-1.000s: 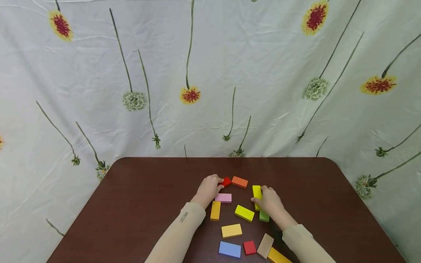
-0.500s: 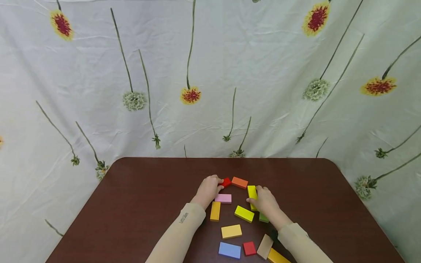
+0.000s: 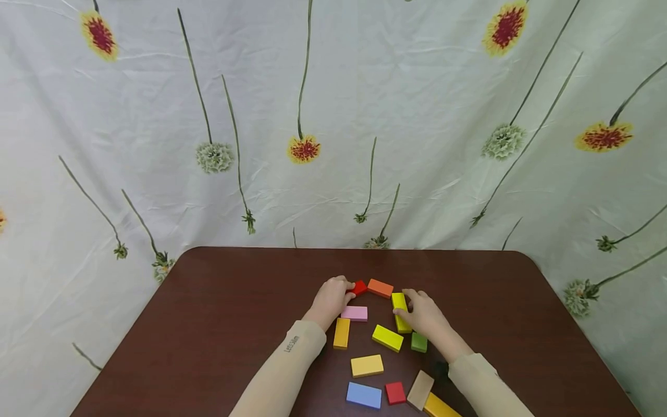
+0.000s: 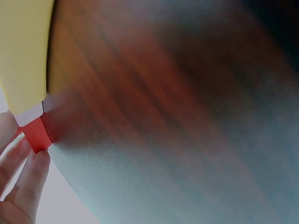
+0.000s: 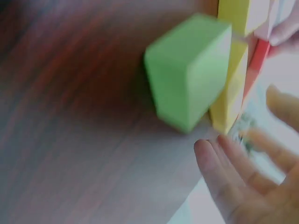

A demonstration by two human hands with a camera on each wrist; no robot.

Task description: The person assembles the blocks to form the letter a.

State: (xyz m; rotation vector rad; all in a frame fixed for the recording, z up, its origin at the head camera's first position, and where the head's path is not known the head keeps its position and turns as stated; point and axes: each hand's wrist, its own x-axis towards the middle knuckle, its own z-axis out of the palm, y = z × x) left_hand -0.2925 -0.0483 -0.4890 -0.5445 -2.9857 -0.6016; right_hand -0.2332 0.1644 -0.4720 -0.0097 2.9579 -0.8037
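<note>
Below centre, the left hand (image 3: 330,299) pinches a red block (image 3: 359,288), maybe steadying it; the right hand (image 3: 428,316) has spread fingers by a yellow block (image 3: 399,302).

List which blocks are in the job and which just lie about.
Likely in the job: red block in left hand; yellow block by right hand; perhaps orange block between.

Blocks likely lying about: pink, amber, second yellow, green, pale yellow, blue, second red, tan, golden.

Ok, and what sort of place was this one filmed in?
Probably an indoor tabletop recording setup: a dark wood-grain table, a white flower-print cloth hanging behind it, and colored blocks spread on top.
</note>
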